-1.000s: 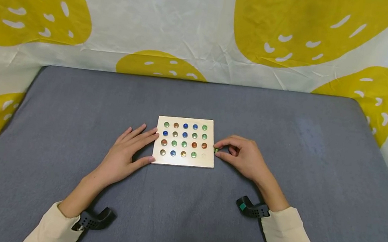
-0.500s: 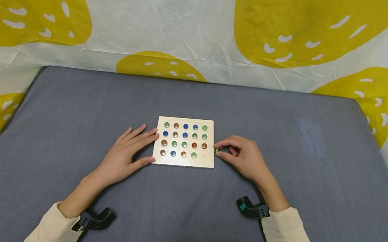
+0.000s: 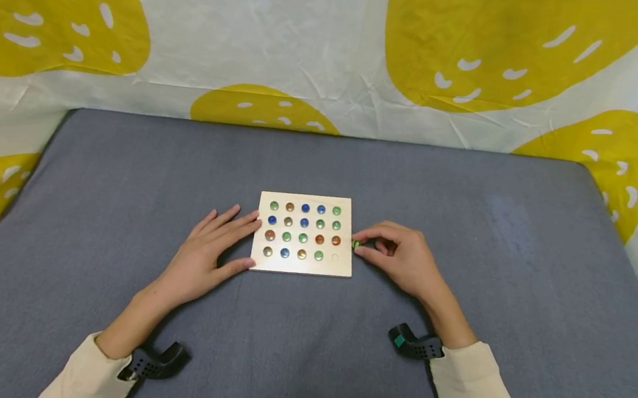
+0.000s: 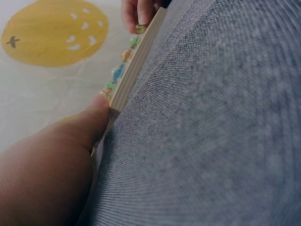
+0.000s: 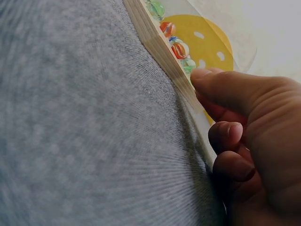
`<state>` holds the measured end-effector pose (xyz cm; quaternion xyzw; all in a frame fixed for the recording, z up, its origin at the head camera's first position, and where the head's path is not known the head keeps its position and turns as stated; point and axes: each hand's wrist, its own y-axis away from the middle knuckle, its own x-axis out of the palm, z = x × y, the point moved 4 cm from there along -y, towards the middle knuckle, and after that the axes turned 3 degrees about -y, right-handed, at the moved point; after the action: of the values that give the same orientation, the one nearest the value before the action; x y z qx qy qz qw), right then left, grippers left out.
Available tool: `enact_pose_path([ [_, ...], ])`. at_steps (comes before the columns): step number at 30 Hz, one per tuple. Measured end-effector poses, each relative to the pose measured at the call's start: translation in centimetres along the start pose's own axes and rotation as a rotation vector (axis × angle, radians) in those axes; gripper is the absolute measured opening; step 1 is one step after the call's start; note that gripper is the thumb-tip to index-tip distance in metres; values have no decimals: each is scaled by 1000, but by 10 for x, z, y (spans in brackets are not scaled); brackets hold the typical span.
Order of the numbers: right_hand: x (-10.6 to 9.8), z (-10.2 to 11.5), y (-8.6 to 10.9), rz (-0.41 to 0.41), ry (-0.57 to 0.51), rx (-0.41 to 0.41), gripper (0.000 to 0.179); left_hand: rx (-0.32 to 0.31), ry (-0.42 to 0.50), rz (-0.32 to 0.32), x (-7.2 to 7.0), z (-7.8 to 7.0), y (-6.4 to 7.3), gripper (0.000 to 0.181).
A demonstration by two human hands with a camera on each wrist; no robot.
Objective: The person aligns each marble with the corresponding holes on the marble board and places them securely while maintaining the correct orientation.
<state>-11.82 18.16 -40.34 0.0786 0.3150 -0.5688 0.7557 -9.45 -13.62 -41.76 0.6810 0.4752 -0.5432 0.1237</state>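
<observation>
A pale wooden board (image 3: 289, 245) lies in the middle of the head view, with marbles in rows of round hollows: green, blue, orange-red and amber. One hollow (image 3: 335, 257) at its near right corner holds no marble. Spread out at the board's left edge is my left hand (image 3: 201, 257), thumb and fingertips touching that edge. Thumb and index finger of my right hand (image 3: 398, 255) pinch a green marble (image 3: 356, 245) right beside the board's right edge. In the right wrist view the thumb (image 5: 225, 87) hides this marble, and the other fingers are curled in.
A grey cloth (image 3: 288, 354) covers the table under the board. Behind it hangs a white curtain (image 3: 268, 27) with yellow fruit shapes. Black wrist cameras sit on the left wrist (image 3: 158, 360) and the right wrist (image 3: 413, 342).
The green marble has turned slightly between my right thumb and index finger. Both hands and the board keep their places.
</observation>
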Motion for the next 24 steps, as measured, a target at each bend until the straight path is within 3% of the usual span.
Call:
enact_pose_path([
  [9,0,14,-2,-2,-18,0,16,1,7,-3,-1,0,0,65],
  [24,10,19,-2,26,-25,-70,16,0,2,-6,1,2,0,65],
])
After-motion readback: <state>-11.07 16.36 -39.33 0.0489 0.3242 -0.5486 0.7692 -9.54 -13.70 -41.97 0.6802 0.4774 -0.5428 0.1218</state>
